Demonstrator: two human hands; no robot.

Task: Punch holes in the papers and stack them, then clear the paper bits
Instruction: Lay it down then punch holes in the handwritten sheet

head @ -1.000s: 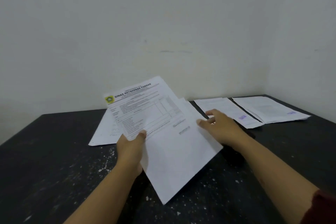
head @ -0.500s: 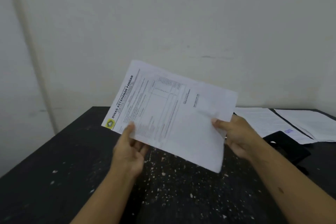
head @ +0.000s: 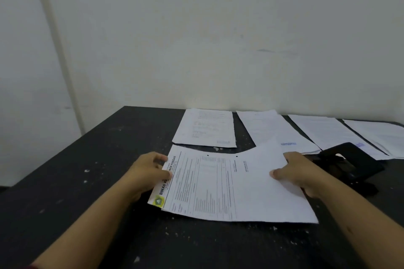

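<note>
A printed sheet (head: 229, 185) with a green logo and two punched holes along its far edge lies low over the black table (head: 65, 192), turned sideways. My left hand (head: 148, 172) pinches its left short edge, thumb on top. At the right edge my right hand (head: 299, 172) grips the sheet, thumb on the paper. The black hole punch (head: 352, 164) stands just right of my right hand. Several other white sheets (head: 205, 126) lie in a row along the far edge. White paper bits (head: 274, 228) speckle the tabletop.
A pale wall rises directly behind the table. The table's left edge runs diagonally from far centre to near left, with floor beyond it. The row of sheets reaches the right frame edge.
The sheet was held up in the air, tilted toward me; now both hands have brought it down close to the table, in front of the row of sheets.
</note>
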